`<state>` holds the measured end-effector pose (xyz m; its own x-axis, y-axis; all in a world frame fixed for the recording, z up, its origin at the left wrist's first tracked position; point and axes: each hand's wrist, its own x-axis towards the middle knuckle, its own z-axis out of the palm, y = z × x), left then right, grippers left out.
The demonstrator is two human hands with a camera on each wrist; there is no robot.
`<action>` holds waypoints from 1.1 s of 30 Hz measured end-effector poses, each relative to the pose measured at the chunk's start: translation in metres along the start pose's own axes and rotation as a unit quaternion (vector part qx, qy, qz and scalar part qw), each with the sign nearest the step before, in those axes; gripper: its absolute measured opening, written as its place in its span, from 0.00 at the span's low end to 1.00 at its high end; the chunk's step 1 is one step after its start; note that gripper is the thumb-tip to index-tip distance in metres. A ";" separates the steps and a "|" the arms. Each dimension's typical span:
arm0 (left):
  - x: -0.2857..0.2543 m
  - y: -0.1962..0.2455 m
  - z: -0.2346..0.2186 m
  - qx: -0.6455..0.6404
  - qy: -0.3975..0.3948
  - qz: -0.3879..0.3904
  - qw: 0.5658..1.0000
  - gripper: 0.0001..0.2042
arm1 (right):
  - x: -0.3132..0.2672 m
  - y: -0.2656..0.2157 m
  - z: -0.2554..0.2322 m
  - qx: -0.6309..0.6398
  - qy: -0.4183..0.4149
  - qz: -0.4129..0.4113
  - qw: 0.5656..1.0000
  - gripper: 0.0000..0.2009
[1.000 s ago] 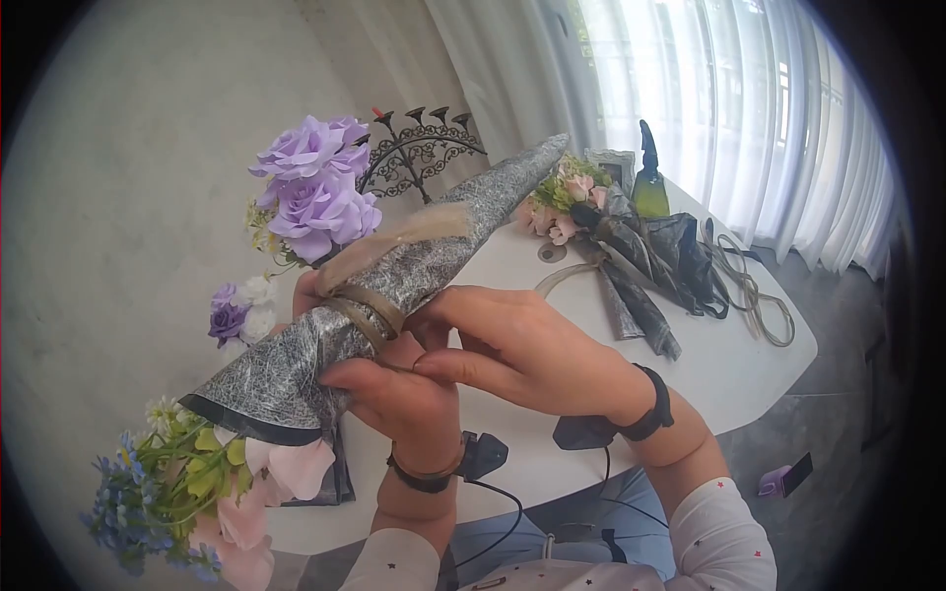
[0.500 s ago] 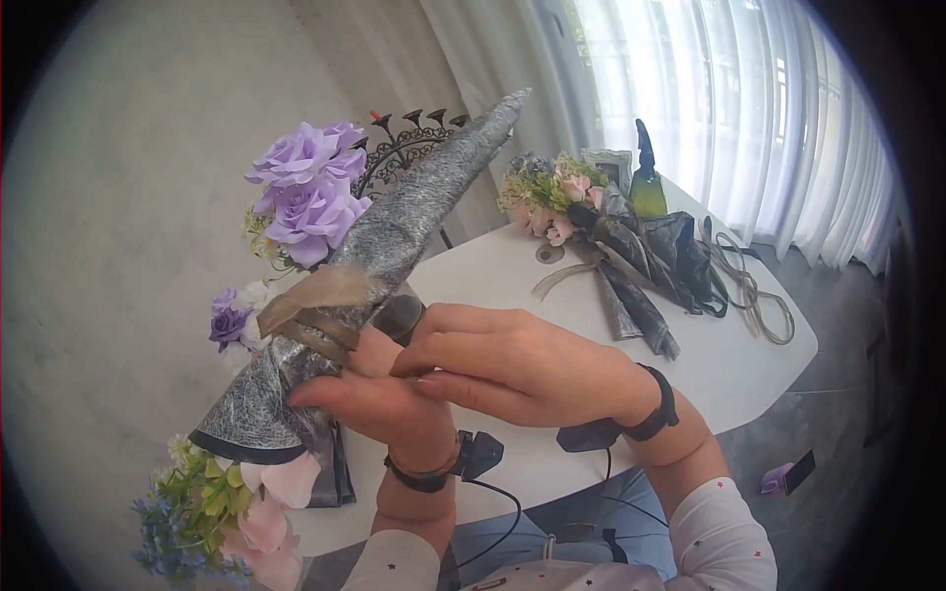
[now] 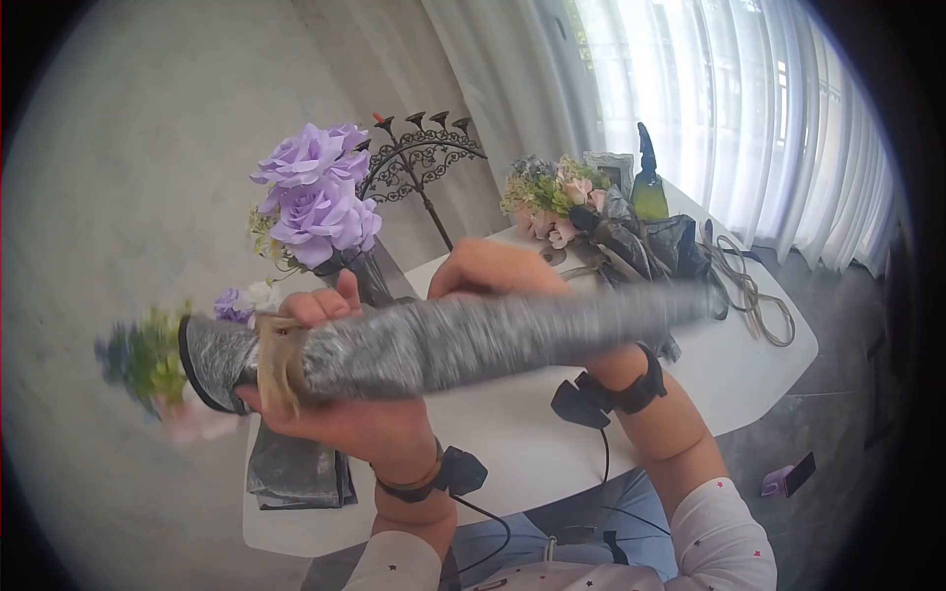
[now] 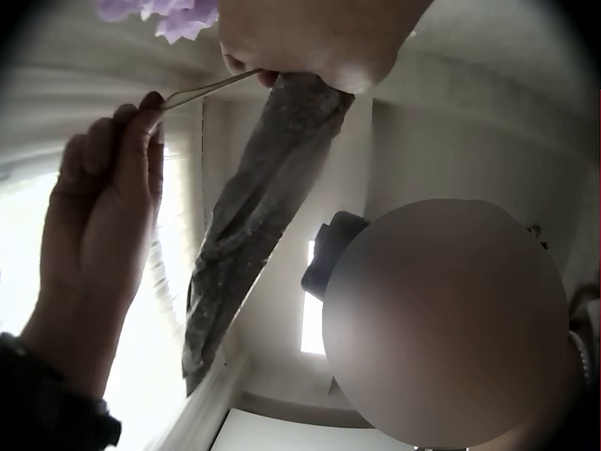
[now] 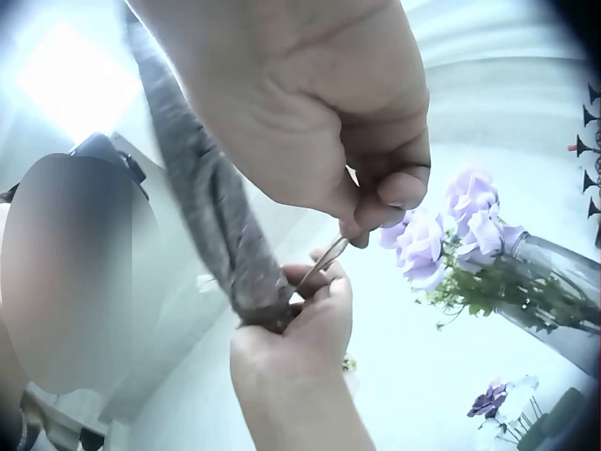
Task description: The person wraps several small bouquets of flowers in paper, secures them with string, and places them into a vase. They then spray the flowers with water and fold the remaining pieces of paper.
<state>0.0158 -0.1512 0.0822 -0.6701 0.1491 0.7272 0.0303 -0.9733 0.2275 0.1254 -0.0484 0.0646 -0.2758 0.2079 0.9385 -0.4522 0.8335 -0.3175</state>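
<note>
A bouquet in silver-grey fibrous wrapping paper (image 3: 473,345) lies almost level across the head view, blurred by motion. Its blue, green and pink flowers (image 3: 153,360) poke out at the left end; the tapered end points right. My left hand (image 3: 360,428) grips the wrap near the flowers, where a tan ribbon (image 3: 281,369) circles it. In the head view the wrap partly hides my right hand (image 3: 498,268). The wrist views show that hand pinching the ribbon's taut tail (image 5: 327,261) between thumb and fingers, a short way off from the bouquet.
Purple roses (image 3: 320,197) in a vase and a dark metal candelabra (image 3: 419,163) stand at the back. Right of them, another wrapped bouquet (image 3: 562,197), a green bottle (image 3: 649,192) and looped ribbon (image 3: 759,295) rest on the white table (image 3: 729,369). Folded dark wrapping (image 3: 296,473) lies front left.
The bouquet has swung from a steep slant to nearly level, its tapered end dropping to the right. My right hand has moved up, away from the left, and now draws out the ribbon tail.
</note>
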 end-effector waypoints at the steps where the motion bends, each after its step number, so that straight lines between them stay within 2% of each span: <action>1: 0.004 0.002 -0.005 -0.040 -0.083 -0.029 0.995 0.27 | 0.008 0.003 -0.010 0.072 -0.054 0.101 0.991 0.07; 2: 0.007 0.003 -0.008 -0.081 -0.165 -0.058 0.981 0.26 | 0.014 0.007 -0.020 0.141 -0.108 0.201 0.963 0.06; 4: 0.008 0.005 -0.006 -0.055 -0.140 -0.067 0.986 0.25 | 0.016 0.014 -0.037 0.212 -0.024 0.212 0.954 0.05; 6: 0.010 0.001 -0.003 0.158 -0.059 -0.032 0.985 0.22 | 0.019 0.015 -0.055 0.274 0.061 0.199 0.939 0.04; 7: 0.011 -0.001 -0.003 0.236 -0.035 0.004 0.971 0.19 | 0.018 0.015 -0.060 0.274 0.058 0.200 0.939 0.04; 9: 0.011 -0.008 0.000 0.228 -0.006 0.026 0.973 0.17 | 0.022 0.010 -0.063 0.243 0.110 0.110 0.957 0.07; 10: 0.010 -0.013 0.002 0.219 0.019 0.047 0.974 0.15 | 0.022 0.005 -0.056 0.243 0.109 0.111 0.957 0.07; 11: 0.009 -0.017 0.003 0.150 0.039 0.044 0.987 0.18 | 0.028 -0.010 -0.038 0.303 0.161 0.088 0.935 0.08; 12: 0.010 -0.016 0.001 0.150 0.038 0.043 0.987 0.18 | 0.029 -0.018 -0.028 0.360 0.214 0.064 0.906 0.08; 14: 0.015 -0.011 -0.003 0.048 0.030 0.024 0.998 0.23 | 0.021 -0.017 -0.027 0.505 0.033 -0.004 0.863 0.09; 15: 0.013 -0.008 0.001 0.005 0.065 -0.003 0.998 0.25 | 0.017 -0.019 -0.028 0.505 0.035 -0.004 0.862 0.09; 17: 0.013 0.004 0.006 0.001 0.093 -0.036 0.995 0.24 | 0.008 -0.021 -0.032 0.589 -0.127 0.049 0.797 0.10; 18: 0.015 0.008 0.006 -0.004 0.123 -0.068 0.990 0.24 | 0.008 -0.019 -0.037 0.588 -0.126 0.048 0.797 0.10; 20: 0.022 0.005 -0.005 -0.019 0.119 -0.060 0.991 0.25 | 0.011 -0.008 -0.048 0.442 -0.170 0.077 0.877 0.10; 22: 0.026 0.004 -0.012 -0.017 0.115 -0.026 0.993 0.23 | 0.015 0.004 -0.055 0.413 -0.102 0.047 0.904 0.10; 25: 0.022 0.004 -0.009 -0.039 0.100 -0.003 0.994 0.23 | 0.019 0.013 -0.063 0.394 -0.057 0.056 0.916 0.09; 26: 0.020 0.004 -0.006 -0.040 0.101 -0.003 0.994 0.23 | 0.019 0.013 -0.066 0.385 0.001 0.088 0.919 0.09; 27: 0.018 0.006 0.000 -0.041 0.096 -0.004 0.995 0.22 | 0.020 0.014 -0.068 0.375 0.058 0.118 0.917 0.09; 28: 0.017 0.007 0.003 -0.042 0.092 -0.005 0.995 0.21 | 0.021 0.016 -0.074 0.376 0.057 0.119 0.917 0.09; 30: 0.018 0.012 0.003 -0.028 0.094 -0.028 0.995 0.20 | 0.023 0.020 -0.082 0.438 0.161 0.128 0.875 0.08; 31: 0.019 0.014 0.002 -0.015 0.095 -0.053 0.994 0.18 | 0.024 0.019 -0.083 0.417 0.221 0.135 0.871 0.08; 33: 0.022 0.014 0.001 0.028 0.111 -0.026 0.993 0.17 | 0.021 0.026 -0.099 0.422 0.216 0.119 0.872 0.08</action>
<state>0.0023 -0.1614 0.1021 -0.8190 0.1503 0.5537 0.0283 -0.9533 0.3007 0.1914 0.0282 0.0895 -0.1836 0.6496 0.7378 -0.9396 0.1047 -0.3260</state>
